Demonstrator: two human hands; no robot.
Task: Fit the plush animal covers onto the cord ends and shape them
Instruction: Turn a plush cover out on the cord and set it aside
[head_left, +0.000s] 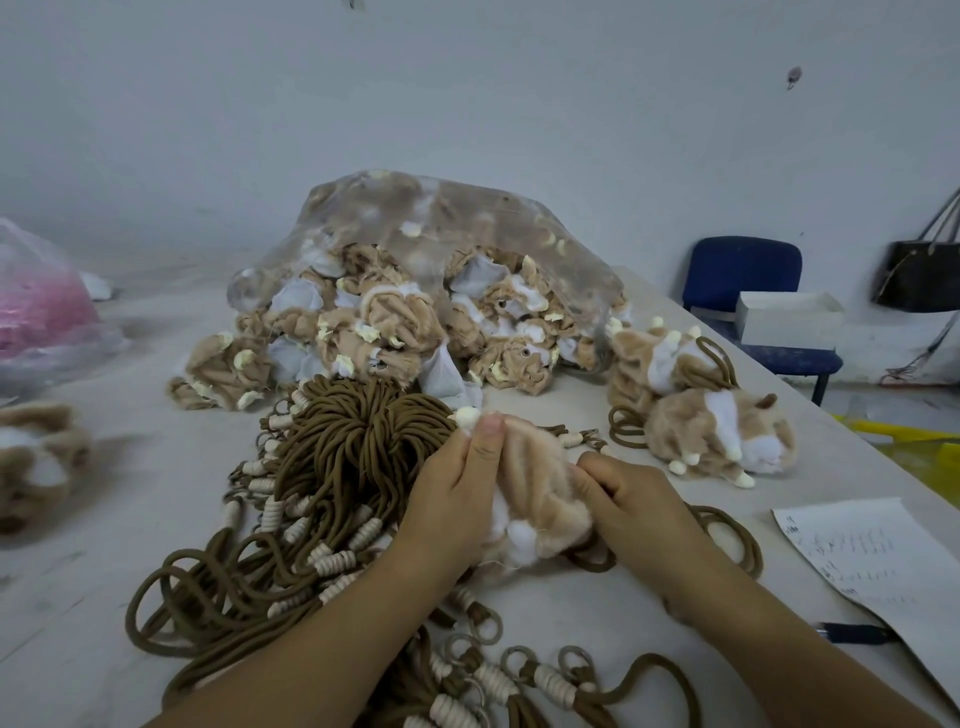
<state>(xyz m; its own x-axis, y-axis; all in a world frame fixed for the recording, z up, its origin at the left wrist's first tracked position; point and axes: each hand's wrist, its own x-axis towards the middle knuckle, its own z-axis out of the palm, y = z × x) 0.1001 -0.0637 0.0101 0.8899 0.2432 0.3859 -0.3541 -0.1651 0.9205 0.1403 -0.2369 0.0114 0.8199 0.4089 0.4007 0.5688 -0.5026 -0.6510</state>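
A tan and white plush animal cover (540, 499) lies between my hands at the table's middle. My left hand (457, 499) grips its left side, fingers curled around the fabric near a cream foot (467, 417). My right hand (634, 504) pinches its right edge. A brown cord (727, 535) loops out from under my right hand. A big bundle of brown cords (353, 441) with cream wrapped ends lies to the left. Finished plush animals (717, 431) sit at the right.
A clear bag (447, 228) spills several unfitted covers at the back. A pink bag (41, 301) and another plush (36, 462) are at the left. Paper (872, 556) and a pen (852, 633) lie at the right. A blue chair (743, 270) stands beyond the table edge.
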